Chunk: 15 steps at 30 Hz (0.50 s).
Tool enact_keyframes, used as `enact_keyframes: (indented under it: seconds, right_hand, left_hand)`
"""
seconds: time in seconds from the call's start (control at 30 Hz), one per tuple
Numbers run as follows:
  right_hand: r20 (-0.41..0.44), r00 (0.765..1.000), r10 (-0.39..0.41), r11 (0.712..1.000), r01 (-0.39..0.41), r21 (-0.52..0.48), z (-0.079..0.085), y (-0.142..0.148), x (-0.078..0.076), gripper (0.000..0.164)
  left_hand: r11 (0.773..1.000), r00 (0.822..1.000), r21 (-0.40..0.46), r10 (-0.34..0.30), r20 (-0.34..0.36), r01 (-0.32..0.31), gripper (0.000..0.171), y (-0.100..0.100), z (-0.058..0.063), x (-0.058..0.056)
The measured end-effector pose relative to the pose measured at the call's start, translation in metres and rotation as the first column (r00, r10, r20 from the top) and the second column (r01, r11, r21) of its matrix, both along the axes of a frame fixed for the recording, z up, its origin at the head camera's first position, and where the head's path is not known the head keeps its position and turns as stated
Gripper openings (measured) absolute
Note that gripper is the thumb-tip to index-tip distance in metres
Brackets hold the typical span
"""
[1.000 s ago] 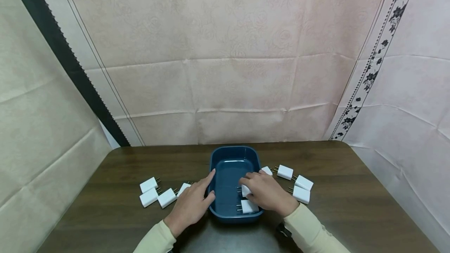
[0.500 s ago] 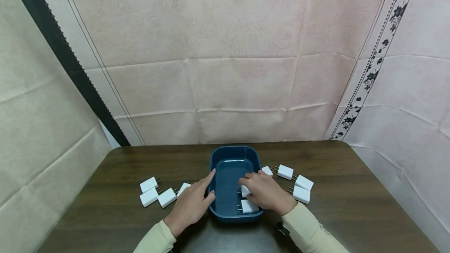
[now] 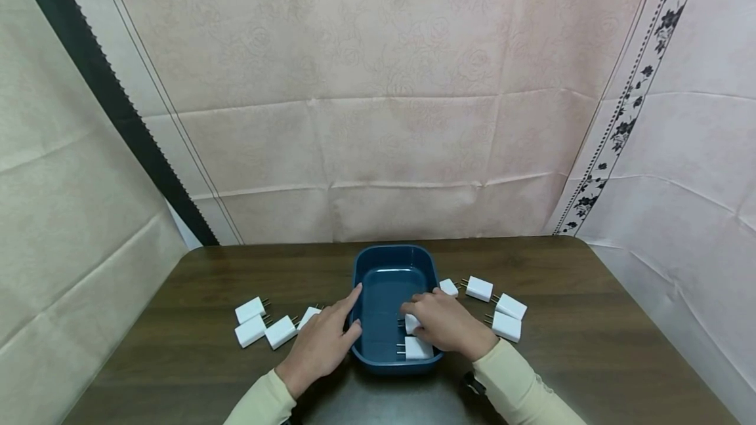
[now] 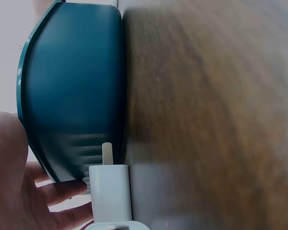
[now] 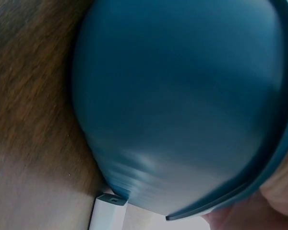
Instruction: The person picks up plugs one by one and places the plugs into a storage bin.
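A dark blue plastic bin (image 3: pixel 380 330) stands on the wooden table. My left hand (image 3: pixel 323 340) rests at its left rim with the fingers fairly straight and the thumb apart. Over the right rim reaches my right hand (image 3: pixel 445 322), its fingers curled down round a white plug-in charger (image 3: pixel 411 324) inside the bin. That charger is partly hidden by the hand, prongs pointing left. Nearer to me in the bin lies a second white charger (image 3: pixel 418 347), prongs also to the left. In the left wrist view, a charger (image 4: pixel 110 194) stands beside the bin's outer wall (image 4: pixel 77 76).
Several white chargers (image 3: pixel 251 331) lie left of the bin, one partly behind my left hand. To the right is another loose group of chargers (image 3: pixel 506 326). A pale cloth (image 3: pixel 401 149) hangs behind the table's far edge.
The two chargers in the bin have shifted very slightly, with a small movement of my right hand. The left hand stays in place.
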State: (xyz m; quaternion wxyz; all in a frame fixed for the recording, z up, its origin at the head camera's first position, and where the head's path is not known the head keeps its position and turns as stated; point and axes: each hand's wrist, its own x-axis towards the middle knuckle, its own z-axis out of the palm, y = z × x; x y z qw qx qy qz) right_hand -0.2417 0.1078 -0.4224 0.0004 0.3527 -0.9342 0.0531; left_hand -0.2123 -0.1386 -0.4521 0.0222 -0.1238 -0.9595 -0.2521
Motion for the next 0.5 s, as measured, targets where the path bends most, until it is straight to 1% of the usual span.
enact_keyframes:
  seconds: [0.5]
  right_hand:
    - [0.056, 0.998, 0.015, 1.000, -0.014, -0.008, 0.0023, -0.0001, 0.0009, 0.023]
  left_hand:
    - [1.000, 1.000, -0.003, 0.010, 0.001, -0.010, 0.062, 0.0005, 0.0002, 0.0002]
